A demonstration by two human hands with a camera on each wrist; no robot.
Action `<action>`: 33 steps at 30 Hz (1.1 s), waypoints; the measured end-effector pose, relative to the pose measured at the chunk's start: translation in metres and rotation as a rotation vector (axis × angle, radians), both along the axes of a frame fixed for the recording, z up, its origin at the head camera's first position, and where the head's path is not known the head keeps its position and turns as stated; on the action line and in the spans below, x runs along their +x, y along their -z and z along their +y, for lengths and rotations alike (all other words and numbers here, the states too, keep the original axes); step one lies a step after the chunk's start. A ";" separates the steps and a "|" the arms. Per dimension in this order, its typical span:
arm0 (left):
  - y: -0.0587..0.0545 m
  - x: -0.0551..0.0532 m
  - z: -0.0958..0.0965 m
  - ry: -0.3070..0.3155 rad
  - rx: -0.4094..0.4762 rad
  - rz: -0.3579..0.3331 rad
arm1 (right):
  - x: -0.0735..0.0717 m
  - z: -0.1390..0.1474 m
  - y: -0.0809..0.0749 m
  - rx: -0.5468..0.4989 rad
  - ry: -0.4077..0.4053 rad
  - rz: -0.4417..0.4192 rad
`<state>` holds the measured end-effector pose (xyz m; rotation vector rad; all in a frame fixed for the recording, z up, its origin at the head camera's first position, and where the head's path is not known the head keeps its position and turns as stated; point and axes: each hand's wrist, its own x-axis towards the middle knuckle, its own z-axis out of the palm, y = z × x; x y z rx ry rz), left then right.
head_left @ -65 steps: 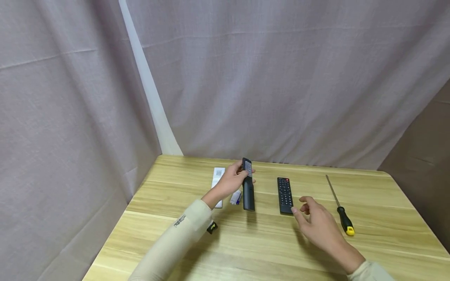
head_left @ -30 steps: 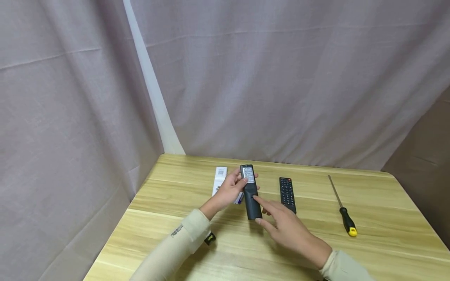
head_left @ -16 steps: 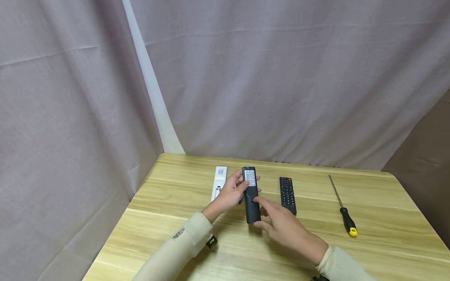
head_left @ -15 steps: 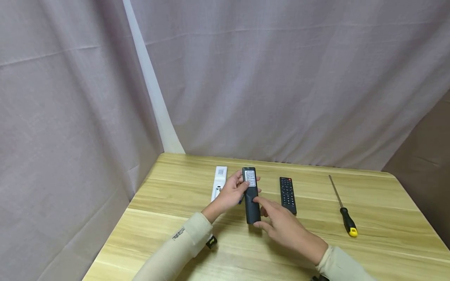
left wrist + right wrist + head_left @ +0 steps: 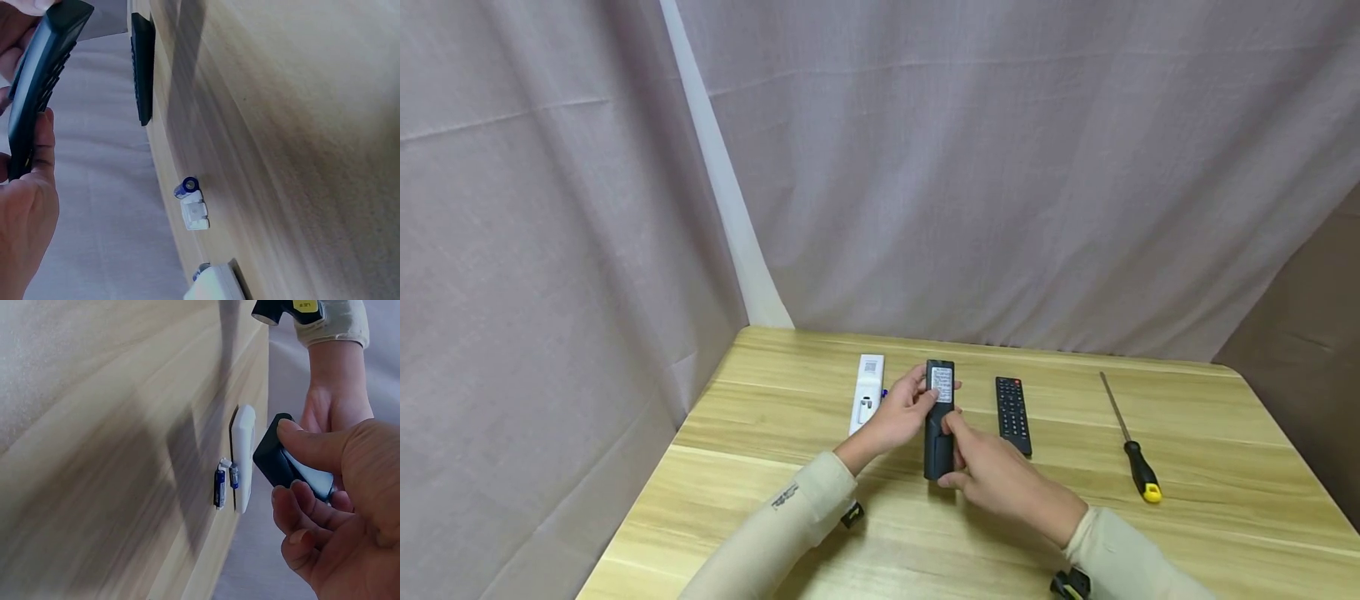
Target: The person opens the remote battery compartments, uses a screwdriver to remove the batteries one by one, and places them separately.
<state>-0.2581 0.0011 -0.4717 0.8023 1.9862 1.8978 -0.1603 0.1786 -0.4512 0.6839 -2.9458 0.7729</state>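
- While the left hand [image 5: 898, 417] grips the labelled upper half of a black remote control [image 5: 938, 461], the right hand [image 5: 1000, 477] pinches its lower end between thumb and fingers.
- It is held above the wooden table [image 5: 1210, 450], label side up.
- To its left lies a white remote control [image 5: 870, 382], compartment uncovered, near blue batteries [image 5: 219, 489] and a white plastic piece [image 5: 195, 214].
- To its right lie a button-side-up remote [image 5: 1013, 415] and a black-handled screwdriver [image 5: 1138, 465].

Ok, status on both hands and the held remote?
Left hand grips black remote, lifted off table, label showing. Right hand pinches its near half. Second remote lies apart, rightward; nothing seen blocking.
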 end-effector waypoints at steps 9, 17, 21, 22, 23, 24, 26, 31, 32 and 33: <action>0.004 -0.006 -0.002 -0.047 0.004 -0.021 | -0.003 0.003 0.000 -0.061 0.005 0.019; 0.005 -0.008 -0.005 -0.049 0.045 -0.083 | 0.002 0.007 0.000 -0.171 -0.044 0.118; 0.005 -0.008 -0.009 -0.055 0.074 -0.119 | 0.007 0.008 0.000 -0.216 -0.090 0.182; 0.005 -0.007 -0.011 -0.054 0.084 -0.128 | 0.009 0.009 0.000 -0.227 -0.091 0.191; 0.005 -0.007 -0.012 -0.053 0.093 -0.134 | 0.010 0.010 0.000 -0.237 -0.086 0.201; 0.004 -0.007 -0.014 -0.054 0.098 -0.136 | 0.012 0.011 0.001 -0.246 -0.077 0.211; 0.004 -0.007 -0.017 -0.062 0.096 -0.125 | 0.014 0.014 0.002 -0.264 -0.056 0.219; 0.003 -0.005 -0.023 -0.088 0.076 -0.095 | 0.016 0.025 0.007 -0.282 -0.019 0.227; 0.002 -0.005 -0.024 -0.091 0.073 -0.094 | 0.016 0.027 0.009 -0.274 -0.015 0.226; 0.002 -0.005 -0.024 -0.092 0.072 -0.097 | 0.015 0.029 0.010 -0.262 -0.013 0.219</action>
